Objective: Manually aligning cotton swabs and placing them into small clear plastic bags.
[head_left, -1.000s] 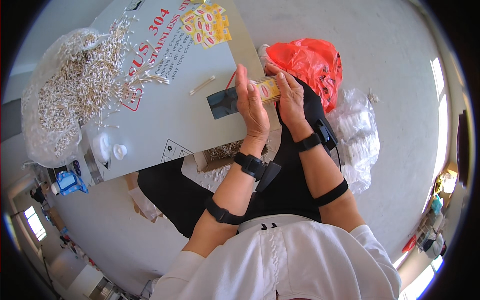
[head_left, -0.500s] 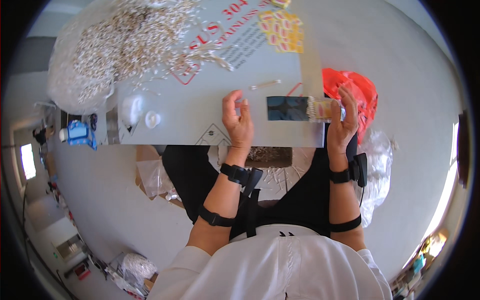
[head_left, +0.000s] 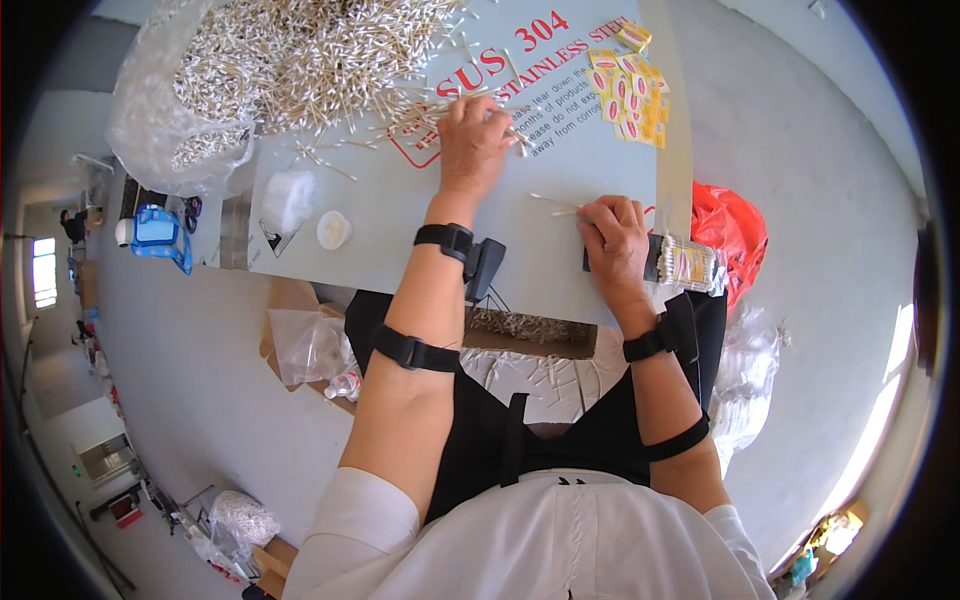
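My left hand (head_left: 474, 145) reaches to the right fringe of a large heap of cotton swabs (head_left: 310, 60), its fingers curled down on a few loose swabs (head_left: 520, 138). Lower right, my right hand (head_left: 614, 238) is closed, thumb against fingers, on a couple of cotton swabs (head_left: 552, 203) whose tips stick out to the left. Beside that hand, a clear pack filled with cotton swabs (head_left: 690, 263) and a yellow label lies at the table's right edge. It rests by a dark flat pad (head_left: 654, 257), partly hidden by the hand.
Small yellow cards (head_left: 630, 98) lie at the table's (head_left: 400, 240) far right. A white round lid (head_left: 334, 230) and a blue packet (head_left: 158, 238) sit left. A red plastic bag (head_left: 735, 235) hangs at the right edge. Below is a box of swabs (head_left: 525, 333).
My left hand has moved up and forward to the loose swabs. My right hand has left the pack's side, moved left and closed on swabs. The view has shifted slightly.
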Demonstrator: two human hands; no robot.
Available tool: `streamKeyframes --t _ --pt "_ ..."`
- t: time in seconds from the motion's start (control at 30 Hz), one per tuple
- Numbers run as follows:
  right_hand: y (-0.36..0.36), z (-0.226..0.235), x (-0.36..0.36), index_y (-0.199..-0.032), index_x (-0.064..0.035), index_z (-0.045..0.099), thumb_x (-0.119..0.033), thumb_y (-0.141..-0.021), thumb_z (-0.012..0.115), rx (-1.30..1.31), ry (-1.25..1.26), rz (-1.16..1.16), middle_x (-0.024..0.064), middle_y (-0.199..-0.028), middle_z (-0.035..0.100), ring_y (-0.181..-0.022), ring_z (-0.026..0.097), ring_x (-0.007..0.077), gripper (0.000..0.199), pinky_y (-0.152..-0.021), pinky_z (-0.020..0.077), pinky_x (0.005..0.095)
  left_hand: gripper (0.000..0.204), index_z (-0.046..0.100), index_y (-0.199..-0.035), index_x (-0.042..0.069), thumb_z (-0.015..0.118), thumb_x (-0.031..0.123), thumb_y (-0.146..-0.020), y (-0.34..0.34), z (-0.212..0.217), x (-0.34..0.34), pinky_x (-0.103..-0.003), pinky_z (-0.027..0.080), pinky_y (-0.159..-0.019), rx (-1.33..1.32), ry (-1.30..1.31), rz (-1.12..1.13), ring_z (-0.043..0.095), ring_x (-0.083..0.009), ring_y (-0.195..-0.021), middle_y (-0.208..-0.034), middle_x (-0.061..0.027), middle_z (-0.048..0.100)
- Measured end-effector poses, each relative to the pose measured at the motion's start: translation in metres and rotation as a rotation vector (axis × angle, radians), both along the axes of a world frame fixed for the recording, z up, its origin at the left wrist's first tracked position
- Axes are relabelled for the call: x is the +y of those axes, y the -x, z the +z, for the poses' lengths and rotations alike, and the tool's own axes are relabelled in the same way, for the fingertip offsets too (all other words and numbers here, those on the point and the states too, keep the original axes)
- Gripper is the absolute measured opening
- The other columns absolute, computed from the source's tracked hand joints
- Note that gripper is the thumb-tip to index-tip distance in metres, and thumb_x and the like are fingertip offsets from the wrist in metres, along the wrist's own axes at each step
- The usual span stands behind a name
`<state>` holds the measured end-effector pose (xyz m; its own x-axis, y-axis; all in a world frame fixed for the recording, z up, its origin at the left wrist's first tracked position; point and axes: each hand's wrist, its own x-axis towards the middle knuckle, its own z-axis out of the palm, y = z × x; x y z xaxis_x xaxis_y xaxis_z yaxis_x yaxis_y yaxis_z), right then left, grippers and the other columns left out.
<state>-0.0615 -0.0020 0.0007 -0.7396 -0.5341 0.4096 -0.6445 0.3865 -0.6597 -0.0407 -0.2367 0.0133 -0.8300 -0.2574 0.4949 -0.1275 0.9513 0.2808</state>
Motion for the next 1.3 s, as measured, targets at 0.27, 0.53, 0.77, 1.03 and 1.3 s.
streamKeyframes --t 0.27,0.53,0.77,1.03,1.3 --pt "-0.012 0.001 0.014 -0.081 -0.0075 0.063 0.000 -0.068 0.071 -0.038 0.046 0.046 0.0059 -0.090 0.059 -0.085 0.055 0.0279 0.017 -0.073 0.0469 0.0384 0.013 0.063 -0.080 0.012 0.071 0.008 -0.072 -0.031 -0.016 0.088 -0.040 0.042 -0.077 0.056 -0.191 -0.151 0.054 -0.0243 -0.088 -0.081 -0.0011 0.057" --pt "-0.014 0.004 0.010 -0.096 -0.0034 0.060 0.003 -0.069 0.068 -0.149 0.156 -0.001 0.0126 -0.100 0.059 -0.094 0.056 0.0323 0.028 -0.082 0.0471 0.0396 0.011 0.066 -0.088 0.007 0.069 0.003 -0.078 -0.038 -0.009 0.055 -0.042 0.048 -0.076 0.068 -0.409 0.081 0.056 -0.0303 -0.087 -0.083 -0.0090 0.061" --pt "-0.012 -0.005 0.016 -0.099 -0.0019 0.060 0.005 -0.077 0.065 -0.246 0.212 -0.048 0.0122 -0.106 0.059 -0.090 0.057 0.0279 0.024 -0.079 0.0484 0.0346 0.015 0.067 -0.089 0.003 0.071 0.011 -0.077 -0.010 0.005 0.017 -0.043 0.048 -0.080 -0.109 -0.389 0.392 0.058 -0.0338 -0.094 -0.091 -0.0123 0.063" --pt "-0.007 -0.007 0.017 -0.099 -0.0012 0.060 0.005 -0.084 0.061 -0.369 0.421 -0.125 0.0071 -0.101 0.057 -0.075 0.053 0.0139 0.016 -0.067 0.0457 0.0248 0.010 0.058 -0.078 0.005 0.067 0.004 -0.079 -0.014 -0.005 0.020 -0.044 0.047 -0.078 -0.045 -0.294 0.234 0.056 -0.0334 -0.090 -0.088 -0.0114 0.059" --pt "0.017 0.006 0.006 -0.089 -0.0077 0.066 -0.008 -0.080 0.067 -0.316 -0.049 -0.087 0.0063 -0.087 0.059 -0.071 0.060 0.0225 0.010 -0.064 0.0486 0.0342 0.019 0.059 -0.084 0.009 0.074 0.004 -0.073 -0.033 0.006 0.019 -0.042 0.047 -0.079 -0.084 -0.229 0.017 0.052 -0.0311 -0.097 -0.097 -0.0062 0.054"
